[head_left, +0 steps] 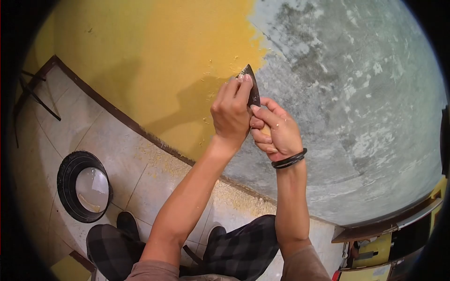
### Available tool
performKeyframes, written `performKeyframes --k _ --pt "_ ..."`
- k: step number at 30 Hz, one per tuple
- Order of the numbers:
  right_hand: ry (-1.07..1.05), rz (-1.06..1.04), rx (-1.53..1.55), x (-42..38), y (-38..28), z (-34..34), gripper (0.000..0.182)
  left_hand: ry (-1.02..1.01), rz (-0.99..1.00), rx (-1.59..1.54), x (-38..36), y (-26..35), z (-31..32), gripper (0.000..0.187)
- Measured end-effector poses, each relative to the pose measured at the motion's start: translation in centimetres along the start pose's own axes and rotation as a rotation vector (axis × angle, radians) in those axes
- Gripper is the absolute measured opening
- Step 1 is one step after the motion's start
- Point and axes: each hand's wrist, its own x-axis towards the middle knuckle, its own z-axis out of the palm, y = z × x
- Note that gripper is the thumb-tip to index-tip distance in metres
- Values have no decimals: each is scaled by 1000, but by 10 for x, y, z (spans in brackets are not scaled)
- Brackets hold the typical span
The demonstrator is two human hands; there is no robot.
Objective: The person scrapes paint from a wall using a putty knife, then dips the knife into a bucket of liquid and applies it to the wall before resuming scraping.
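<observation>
A paint scraper with a dark metal blade [253,89] and a light handle [266,130] meets the wall where the yellow paint [178,61] borders the bare grey surface [337,98]. My right hand [283,131], with a black band at its wrist, is wrapped around the handle. My left hand [230,110] is closed at the blade, its fingertips pressed on the metal near the tip. Small paint flakes cling to the wall and to the fingers.
On the tiled floor at left stands a black bucket [65,187] with whitish liquid in it. Pale scrapings [243,199] lie along the wall's base. Dark thin bars [40,96] stick out at far left. A wooden ledge [375,230] and cluttered things are at lower right.
</observation>
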Motion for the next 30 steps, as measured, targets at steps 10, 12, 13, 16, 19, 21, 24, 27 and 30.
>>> performKeyframes --k 10,12,13,16,19,21,24,27,30 --pt "86 -10 19 -13 7 -8 17 -63 -38 -33 -18 9 6 27" --pt "70 -6 24 -9 9 -5 17 -101 -7 -67 -17 5 0 28" --pt "61 -12 23 -7 8 -3 16 -36 21 -8 -19 -2 6 28" --pt "40 -18 65 6 7 -1 16 -46 21 93 -6 -5 1 26" --pt "35 -30 -1 2 8 9 17 -184 -81 -2 2 -3 -15 21" --pt "27 -34 10 -7 13 2 17 -108 -32 -26 -12 -5 -2 21" --pt "19 12 9 -1 8 -1 15 -69 -7 -52 -10 -7 -4 22" --pt "24 20 -30 -8 6 -1 14 -101 -63 -68 -12 2 -6 23" --pt "-73 30 17 -8 10 -22 17 -147 -26 -104 -11 8 -13 24"
